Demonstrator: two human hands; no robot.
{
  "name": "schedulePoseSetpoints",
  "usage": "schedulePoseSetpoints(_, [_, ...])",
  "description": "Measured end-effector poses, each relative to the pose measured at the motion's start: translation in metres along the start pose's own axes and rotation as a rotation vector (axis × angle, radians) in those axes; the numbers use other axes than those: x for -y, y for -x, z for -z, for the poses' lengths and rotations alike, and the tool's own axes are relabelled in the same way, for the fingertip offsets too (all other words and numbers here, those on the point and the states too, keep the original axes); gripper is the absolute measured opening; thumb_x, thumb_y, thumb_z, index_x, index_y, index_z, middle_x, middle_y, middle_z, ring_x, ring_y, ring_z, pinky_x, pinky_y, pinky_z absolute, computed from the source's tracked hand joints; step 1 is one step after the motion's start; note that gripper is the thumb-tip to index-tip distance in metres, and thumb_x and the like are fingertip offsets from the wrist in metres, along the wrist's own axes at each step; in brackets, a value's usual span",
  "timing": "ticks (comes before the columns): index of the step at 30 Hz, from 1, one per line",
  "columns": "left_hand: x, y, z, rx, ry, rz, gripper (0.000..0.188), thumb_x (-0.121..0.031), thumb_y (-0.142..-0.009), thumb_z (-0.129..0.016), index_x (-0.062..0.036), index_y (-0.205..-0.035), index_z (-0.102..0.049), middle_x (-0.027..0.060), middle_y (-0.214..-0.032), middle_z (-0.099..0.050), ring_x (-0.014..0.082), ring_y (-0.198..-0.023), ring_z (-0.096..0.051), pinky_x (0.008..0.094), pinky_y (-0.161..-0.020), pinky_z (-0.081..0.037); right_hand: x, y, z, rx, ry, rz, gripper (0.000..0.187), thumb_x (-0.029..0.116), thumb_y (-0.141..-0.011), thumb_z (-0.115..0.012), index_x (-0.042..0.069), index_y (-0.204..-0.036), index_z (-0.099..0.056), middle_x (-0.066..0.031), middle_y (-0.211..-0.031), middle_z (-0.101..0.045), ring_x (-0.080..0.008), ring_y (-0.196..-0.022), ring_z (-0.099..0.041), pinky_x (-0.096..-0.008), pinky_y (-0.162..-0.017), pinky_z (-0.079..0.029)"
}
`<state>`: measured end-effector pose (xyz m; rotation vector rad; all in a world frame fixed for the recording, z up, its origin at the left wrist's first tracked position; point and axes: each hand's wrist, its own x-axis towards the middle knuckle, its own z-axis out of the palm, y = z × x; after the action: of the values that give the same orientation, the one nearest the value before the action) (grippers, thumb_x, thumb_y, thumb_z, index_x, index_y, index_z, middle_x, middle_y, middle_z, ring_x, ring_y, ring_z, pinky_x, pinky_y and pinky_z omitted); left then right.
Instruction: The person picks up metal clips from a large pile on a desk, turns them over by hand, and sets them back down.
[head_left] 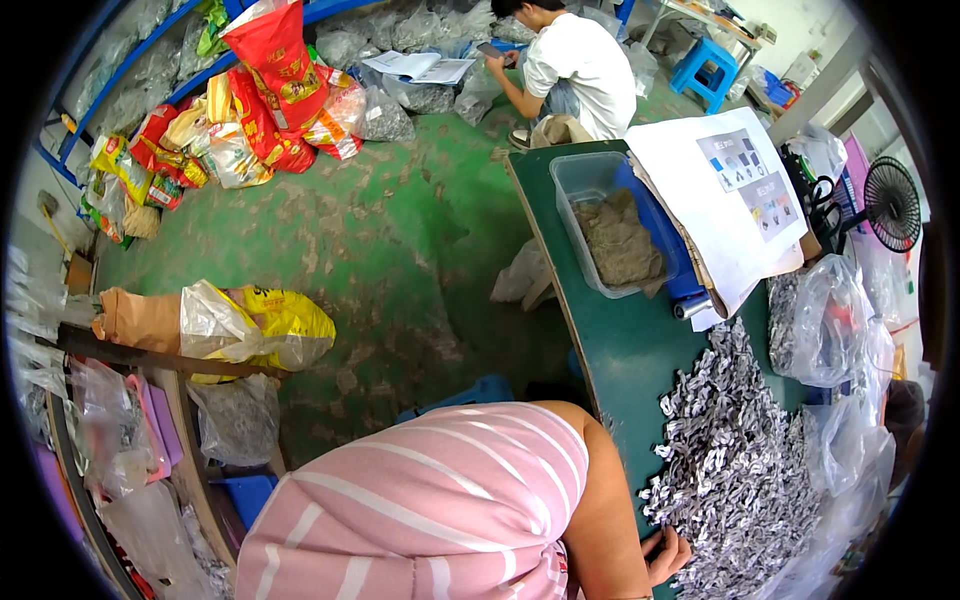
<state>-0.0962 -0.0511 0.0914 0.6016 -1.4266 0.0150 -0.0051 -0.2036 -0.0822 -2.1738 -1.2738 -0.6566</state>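
Observation:
From the lower edge, my left arm in a pink sleeve with white stripes [430, 500] bends down at the table's near side. My left hand [668, 556] rests at the left edge of a heap of small silvery-grey parts [745, 470]. Its fingers are curled; anything between them is hidden or too small to make out. The parts look like little bent metal pieces, piled on the dark green tabletop [625, 350]. My right hand is out of view.
A clear plastic tub [565, 200] with brown cloth stands beside printed sheets [715, 190]. Clear bags [835, 320] and a black fan [890, 205] are at right. A person in white [590, 75] crouches beyond, holding a phone. Colourful sacks [275, 75] line the far left.

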Motion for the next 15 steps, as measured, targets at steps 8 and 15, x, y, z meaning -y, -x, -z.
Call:
schedulePoseSetpoints(8, [-0.008,0.017,0.007,-0.014,-0.030,0.086,0.018,-0.014,-0.082,-0.063,0.0042,-0.081,-0.061,0.0122,-0.071,-0.061,0.0162,-0.066,-0.057,0.0266,-0.056,-0.045,-0.043,0.037,-0.002,-0.025,-0.560,-0.613,0.021,0.000,-0.071,-0.067,0.001,-0.091,-0.061,-0.0174,-0.087,-0.056,-0.0314,-0.078,-0.055,-0.0364,-0.070,-0.046])
schedulePoseSetpoints(15, [0.019,0.121,0.015,-0.636,-0.467,0.491,0.010,-0.009,-0.074,-0.058,-0.0003,-0.077,-0.055,0.0086,-0.065,-0.056,0.0197,-0.061,-0.057,0.0313,-0.055,-0.044,0.011,-0.005,0.011,0.135,-0.388,-0.326,0.010,-0.003,-0.077,-0.055,-0.003,-0.087,-0.057,-0.0127,-0.086,-0.051,-0.0215,-0.075,-0.051,-0.0303,-0.063,-0.043])
